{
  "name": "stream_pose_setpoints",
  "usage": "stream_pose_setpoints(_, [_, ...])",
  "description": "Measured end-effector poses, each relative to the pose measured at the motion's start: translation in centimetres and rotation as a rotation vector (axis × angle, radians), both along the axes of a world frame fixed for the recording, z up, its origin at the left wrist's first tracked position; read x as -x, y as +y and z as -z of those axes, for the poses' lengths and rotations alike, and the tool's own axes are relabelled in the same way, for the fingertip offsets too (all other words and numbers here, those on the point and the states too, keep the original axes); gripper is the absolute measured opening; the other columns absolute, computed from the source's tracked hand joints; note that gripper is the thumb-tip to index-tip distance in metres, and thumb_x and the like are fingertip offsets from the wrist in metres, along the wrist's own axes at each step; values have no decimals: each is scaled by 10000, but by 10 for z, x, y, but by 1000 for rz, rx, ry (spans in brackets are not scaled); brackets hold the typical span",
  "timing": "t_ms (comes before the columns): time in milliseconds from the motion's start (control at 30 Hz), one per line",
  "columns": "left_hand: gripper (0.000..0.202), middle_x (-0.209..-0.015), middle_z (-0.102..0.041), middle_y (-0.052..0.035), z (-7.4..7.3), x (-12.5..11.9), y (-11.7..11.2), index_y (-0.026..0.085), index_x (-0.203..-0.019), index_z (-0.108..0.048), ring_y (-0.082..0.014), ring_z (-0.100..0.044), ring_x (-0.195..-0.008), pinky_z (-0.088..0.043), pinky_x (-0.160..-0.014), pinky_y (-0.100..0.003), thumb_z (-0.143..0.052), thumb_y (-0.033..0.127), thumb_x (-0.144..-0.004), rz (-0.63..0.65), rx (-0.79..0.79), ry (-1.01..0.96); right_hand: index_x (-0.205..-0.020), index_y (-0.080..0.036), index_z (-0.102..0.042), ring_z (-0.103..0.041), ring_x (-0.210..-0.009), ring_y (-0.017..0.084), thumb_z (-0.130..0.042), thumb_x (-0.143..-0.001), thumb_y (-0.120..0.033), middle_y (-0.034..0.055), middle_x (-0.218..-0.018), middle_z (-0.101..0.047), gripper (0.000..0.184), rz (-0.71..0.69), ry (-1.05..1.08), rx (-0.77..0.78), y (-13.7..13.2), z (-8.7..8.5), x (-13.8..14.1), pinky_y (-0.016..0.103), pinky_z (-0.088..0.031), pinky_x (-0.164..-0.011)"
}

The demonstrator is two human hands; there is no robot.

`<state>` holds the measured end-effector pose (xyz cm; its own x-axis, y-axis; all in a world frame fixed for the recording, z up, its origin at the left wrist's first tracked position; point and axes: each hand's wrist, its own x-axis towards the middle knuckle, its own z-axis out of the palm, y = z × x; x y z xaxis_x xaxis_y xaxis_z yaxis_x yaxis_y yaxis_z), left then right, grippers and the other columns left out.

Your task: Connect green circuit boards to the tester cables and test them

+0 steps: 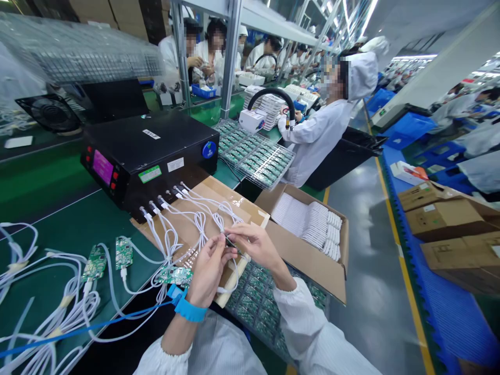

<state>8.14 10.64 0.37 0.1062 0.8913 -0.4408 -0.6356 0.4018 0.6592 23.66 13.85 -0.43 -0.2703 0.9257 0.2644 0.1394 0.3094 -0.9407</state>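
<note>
My left hand (211, 265), with a blue wrist strap (191, 310), pinches what looks like a small circuit board (231, 241), mostly hidden by the fingers. My right hand (255, 244) meets it from the right, thumb and fingers closed at the same spot; what they grip is too small to make out. A white cable (235, 278) loops below the hands. More white cables (199, 221) run from the front of a black test box (156, 148) over a cardboard sheet (211, 190). Green circuit boards (175, 275) (124, 252) (95, 263) lie plugged into cables at the left.
A tray of circuit boards (255, 297) sits below my right forearm, another tray (261, 159) behind the box. An open carton (344, 271) of white pieces stands at the right. Bundled cables (58, 307) cover the left table. A co-worker (324, 125) sits ahead.
</note>
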Motion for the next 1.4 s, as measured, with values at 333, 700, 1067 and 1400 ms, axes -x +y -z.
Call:
stream_pose_setpoints(333, [479,-911,-705,-49,2,1,1,123,-932,-698,-167,-737,-841,-617,-737,-226,-958,434,-677,-29,-39,-74,-1053,-238,-793,-711,-952,199,-650,-1021,-279,66,-998,-771,152,207,-258,-192,-50,34,-27,334,-576,-854])
stream_pose_setpoints(700, [411,-828,-695,-45,5,1,-6,120,-866,-660,-195,-747,-788,-631,-729,-277,-950,347,-685,-80,12,-215,-1146,-244,-764,-719,-1062,227,-653,-1004,-223,83,-1087,-769,181,169,-260,-277,-51,52,-34,375,-595,-932])
stream_pose_setpoints(1067, [261,-1034,-700,-126,2,10,-16,127,-985,-608,-199,-744,-868,-622,-767,-318,-718,363,-956,55,-61,-220,-997,-238,-761,-722,-948,214,-676,-974,-183,59,-972,-762,103,241,-265,-399,-46,59,-34,346,-612,-858])
stream_pose_setpoints(1400, [358,-1268,-687,-125,-56,127,39,217,-1148,-717,-256,-641,-1215,-462,-1143,-407,-580,507,-989,-532,-540,782,-1064,-239,-784,-716,-989,266,-677,-983,-266,93,-1027,-770,137,287,-440,-516,-40,77,-42,460,-620,-888])
